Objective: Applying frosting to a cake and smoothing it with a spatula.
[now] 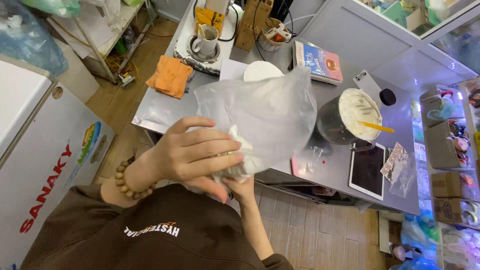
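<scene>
Two hands on one translucent plastic bag (260, 117): left hand (192, 152) wrapped around its gathered white neck, right hand (241, 186) pinching underneath. Held above the steel surface (160, 107), just beside a dark pot (345, 120) of pale liquid; beyond the pot, a tablet (367, 170).

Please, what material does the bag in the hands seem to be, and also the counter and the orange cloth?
The bag, gripped by the left hand and right hand, looks like thin, cloudy plastic film: it crinkles and light passes through. The counter seems brushed steel, grey with dull reflections. The orange cloth looks like soft fabric, lying in folds.
</scene>
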